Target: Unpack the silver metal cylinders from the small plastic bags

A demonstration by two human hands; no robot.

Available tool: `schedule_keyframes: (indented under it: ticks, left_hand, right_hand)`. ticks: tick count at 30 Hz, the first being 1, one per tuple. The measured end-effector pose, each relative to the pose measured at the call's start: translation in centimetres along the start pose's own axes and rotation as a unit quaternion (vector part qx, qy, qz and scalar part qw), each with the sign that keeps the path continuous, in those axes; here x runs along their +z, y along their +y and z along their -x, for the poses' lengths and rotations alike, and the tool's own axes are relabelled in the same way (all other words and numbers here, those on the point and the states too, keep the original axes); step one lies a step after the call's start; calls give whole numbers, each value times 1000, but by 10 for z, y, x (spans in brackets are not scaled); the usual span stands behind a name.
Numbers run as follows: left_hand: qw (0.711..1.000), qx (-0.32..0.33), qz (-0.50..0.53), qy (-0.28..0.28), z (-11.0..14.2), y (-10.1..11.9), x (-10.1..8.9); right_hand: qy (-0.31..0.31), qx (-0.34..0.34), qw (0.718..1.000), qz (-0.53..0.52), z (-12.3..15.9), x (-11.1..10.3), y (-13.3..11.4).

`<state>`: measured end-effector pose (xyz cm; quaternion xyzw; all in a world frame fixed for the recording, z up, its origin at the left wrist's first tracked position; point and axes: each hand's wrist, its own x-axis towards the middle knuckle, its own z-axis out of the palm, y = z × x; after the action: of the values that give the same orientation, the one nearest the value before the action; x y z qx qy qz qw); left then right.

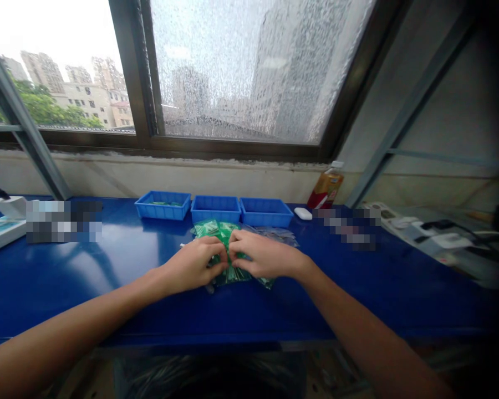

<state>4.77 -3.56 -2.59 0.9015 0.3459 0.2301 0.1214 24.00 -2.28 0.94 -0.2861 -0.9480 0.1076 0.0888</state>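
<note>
Over a small pile of shiny green plastic packets (233, 275), my left hand (203, 261) and my right hand (263, 254) meet almost fingertip to fingertip. Both have curled fingers and thumbs drawn in, pinching at a green packet between them. The fingers hide most of the pinched part. Clear, greyish plastic packets (280, 235) lie just beyond my right hand. Behind the pile stand a left blue tray (163, 212) with some green pieces in it, a middle blue tray (215, 215) and a right blue tray (266, 214).
The work surface is a blue table (149, 316) under a window. At the back right are a white case (303, 214) and a drink bottle (326, 188). White power strips with plugs lie at both sides, with metal posts rising near them.
</note>
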Motion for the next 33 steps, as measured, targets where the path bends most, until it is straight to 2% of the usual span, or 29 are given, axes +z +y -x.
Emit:
schedule_keyframes:
  ticks: [3, 5, 8, 11, 14, 19, 22, 28, 33]
  left_hand:
    - [996, -34, 69, 46, -3, -8, 2]
    - [982, -75, 151, 85, -6, -11, 1]
    - [938, -126, 299, 125, -8, -11, -4]
    - [887, -162, 406, 151, -9, -7, -10]
    - [846, -179, 474, 167, -8, -6, -12]
    - [815, -183, 521, 177, -8, -9, -14]
    - [814, -203, 516, 176, -8, -11, -14]
    - [858, -197, 454, 138, -7, -12, -15]
    - [877, -198, 409, 155, -9, -9, -16]
  right_hand:
    - [54, 15, 998, 11, -3, 3, 1]
    - [102, 29, 994, 11, -5, 4, 1]
    - [168, 49, 984, -20, -8, 5, 0]
    - [221, 77, 967, -103, -10, 6, -1]
    - [233, 101, 948, -191, -11, 8, 1]
    - [221, 113, 933, -262, -14, 10, 5]
    - [217, 112, 922, -300, -17, 12, 8]
    - [231, 118, 910, -323, -18, 13, 11]
    - [204, 115, 915, -329, -14, 9, 6]
